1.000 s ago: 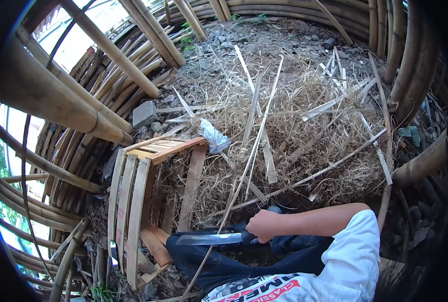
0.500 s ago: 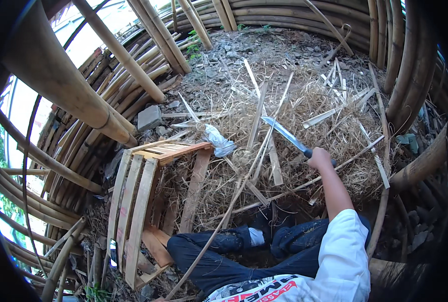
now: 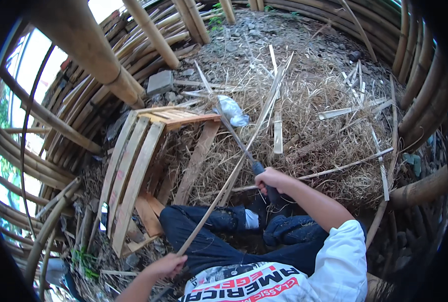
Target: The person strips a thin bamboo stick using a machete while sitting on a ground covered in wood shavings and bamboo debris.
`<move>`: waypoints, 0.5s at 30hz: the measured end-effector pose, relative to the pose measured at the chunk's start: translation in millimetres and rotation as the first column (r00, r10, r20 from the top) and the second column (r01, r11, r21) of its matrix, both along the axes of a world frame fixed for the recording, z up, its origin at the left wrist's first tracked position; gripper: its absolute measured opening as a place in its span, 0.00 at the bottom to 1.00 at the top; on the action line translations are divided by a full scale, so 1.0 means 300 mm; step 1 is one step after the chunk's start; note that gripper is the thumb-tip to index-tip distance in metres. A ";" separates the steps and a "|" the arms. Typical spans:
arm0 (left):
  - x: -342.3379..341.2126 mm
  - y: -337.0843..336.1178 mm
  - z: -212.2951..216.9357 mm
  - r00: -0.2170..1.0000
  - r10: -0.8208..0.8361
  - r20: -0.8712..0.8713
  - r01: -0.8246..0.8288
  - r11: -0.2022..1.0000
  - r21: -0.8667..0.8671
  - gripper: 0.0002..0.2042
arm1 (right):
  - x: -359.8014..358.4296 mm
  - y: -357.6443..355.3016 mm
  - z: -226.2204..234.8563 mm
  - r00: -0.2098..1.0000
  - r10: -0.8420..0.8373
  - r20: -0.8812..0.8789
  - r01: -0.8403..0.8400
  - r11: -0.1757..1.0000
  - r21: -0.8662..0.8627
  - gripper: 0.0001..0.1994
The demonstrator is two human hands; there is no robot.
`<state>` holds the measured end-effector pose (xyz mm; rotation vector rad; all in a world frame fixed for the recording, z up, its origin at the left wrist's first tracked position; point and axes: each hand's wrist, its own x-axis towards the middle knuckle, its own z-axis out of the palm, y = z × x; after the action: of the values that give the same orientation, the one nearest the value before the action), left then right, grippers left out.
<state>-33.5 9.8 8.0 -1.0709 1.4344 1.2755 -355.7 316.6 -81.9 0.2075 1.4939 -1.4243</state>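
A long thin bamboo strip (image 3: 207, 217) slants up across the middle, its near end in my left hand (image 3: 167, 266), whose fingers are wrapped round it. My right hand (image 3: 274, 181) grips the dark handle of a machete (image 3: 240, 145). Its blade points away and to the left, and appears to cross the strip just beyond the handle; whether the edge touches it I cannot tell. The blade's tip is beside a crumpled whitish plastic bag (image 3: 232, 111).
To my left stands a slatted wooden crate (image 3: 142, 173). Curly shavings (image 3: 309, 136) and loose split strips (image 3: 278, 133) cover the ground ahead. A grey block (image 3: 160, 82) lies beyond the crate. Bamboo poles (image 3: 96, 50) rise at the left, with stacked bamboo behind.
The machete has swung from the right down and left to the strip. My left hand has come into view at the strip's near end. The whole view has shifted slightly.
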 end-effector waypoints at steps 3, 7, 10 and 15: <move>-0.079 0.038 -0.040 0.992 0.127 0.017 -0.128 0.978 0.164 0.18 | 0.149 -0.087 0.046 0.963 0.264 -0.049 -0.262 0.964 0.031 0.06; -0.079 0.082 -0.056 0.991 0.102 0.082 -0.125 0.927 0.354 0.18 | 0.351 -0.120 0.097 0.766 0.623 -0.157 -0.632 0.775 -0.009 0.07; -0.060 0.097 -0.041 0.993 0.113 0.016 -0.111 0.916 0.386 0.14 | 0.403 -0.107 0.115 0.608 0.686 -0.399 -0.717 0.691 0.096 0.09; -0.066 0.091 0.020 0.993 0.003 -0.119 0.041 0.932 0.360 0.14 | 0.292 0.031 0.137 0.400 0.759 -0.515 -0.636 0.634 0.440 0.19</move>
<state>-53.2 37.1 14.0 -0.7412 1.2258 1.5390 -268.2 325.9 -40.8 -0.8746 1.9396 -0.6332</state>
